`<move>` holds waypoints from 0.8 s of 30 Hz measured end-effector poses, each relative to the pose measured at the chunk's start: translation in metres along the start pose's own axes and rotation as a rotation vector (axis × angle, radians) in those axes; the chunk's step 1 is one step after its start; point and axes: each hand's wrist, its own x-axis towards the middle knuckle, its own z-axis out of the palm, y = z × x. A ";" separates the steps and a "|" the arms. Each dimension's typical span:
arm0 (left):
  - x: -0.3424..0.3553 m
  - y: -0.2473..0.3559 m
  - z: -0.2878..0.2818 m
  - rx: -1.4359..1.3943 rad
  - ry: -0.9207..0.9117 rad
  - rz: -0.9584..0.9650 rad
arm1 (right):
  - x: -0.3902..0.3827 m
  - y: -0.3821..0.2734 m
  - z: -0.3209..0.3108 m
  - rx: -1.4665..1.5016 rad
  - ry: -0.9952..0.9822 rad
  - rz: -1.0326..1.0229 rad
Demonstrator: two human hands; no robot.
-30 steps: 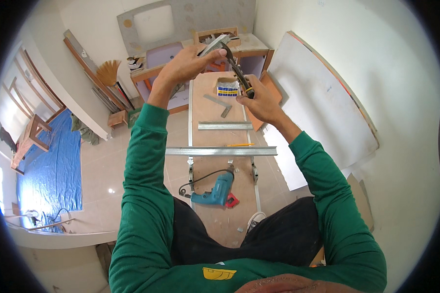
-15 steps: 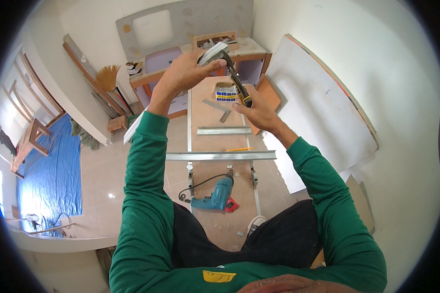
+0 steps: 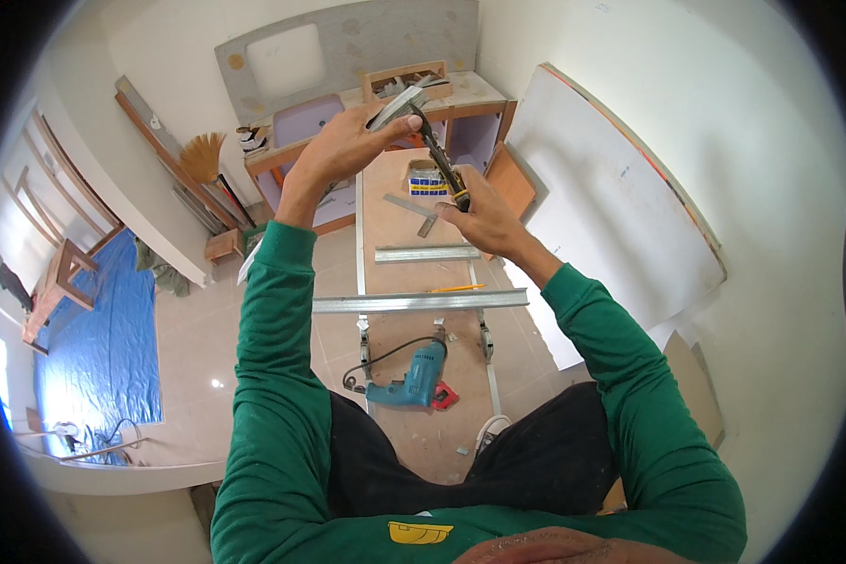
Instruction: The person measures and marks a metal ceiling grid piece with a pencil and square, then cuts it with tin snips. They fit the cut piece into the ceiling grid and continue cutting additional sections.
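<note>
Raised over the far part of a long bench, my left hand point(image 3: 338, 146) is closed on a short silvery metal channel point(image 3: 397, 106), its thumb pointing right. To its right, my right hand point(image 3: 487, 216) wraps round the lower end of a black hand tool point(image 3: 439, 155) with yellow on its handle. The tool's upper end meets the channel near my left thumb; its exact kind is hard to make out. Below lie a metal square point(image 3: 412, 205), a short metal channel point(image 3: 426, 254) and a longer one point(image 3: 423, 302) across the bench, with a yellow pencil point(image 3: 456, 288) beside it.
A teal corded drill point(image 3: 412, 378) and a red tape measure point(image 3: 444, 396) lie near my knees. A blue-and-white box point(image 3: 428, 179) stands farther up the bench point(image 3: 395, 334). A large white board point(image 3: 611, 207) leans at right; a counter with a sink point(image 3: 307, 119) stands behind.
My right hand and the tool have shifted slightly left and down. My left hand still holds the channel, a little farther left. The things on the bench lie as before.
</note>
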 end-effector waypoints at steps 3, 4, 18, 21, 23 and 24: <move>-0.001 0.004 -0.001 0.007 -0.017 -0.006 | -0.001 0.005 0.000 -0.012 0.013 0.004; -0.002 0.006 -0.002 -0.003 -0.017 -0.009 | -0.002 0.006 0.000 -0.009 0.022 0.016; -0.004 0.016 -0.009 -0.023 -0.035 -0.030 | 0.000 -0.010 -0.001 0.055 0.047 0.039; 0.001 -0.002 0.000 0.001 0.130 0.039 | 0.001 -0.014 0.002 0.018 0.028 0.053; -0.001 -0.005 -0.001 -0.008 0.111 0.034 | 0.002 -0.014 -0.002 0.013 -0.027 0.116; -0.003 -0.002 -0.002 -0.015 0.099 0.032 | 0.001 -0.013 -0.003 0.008 -0.053 0.151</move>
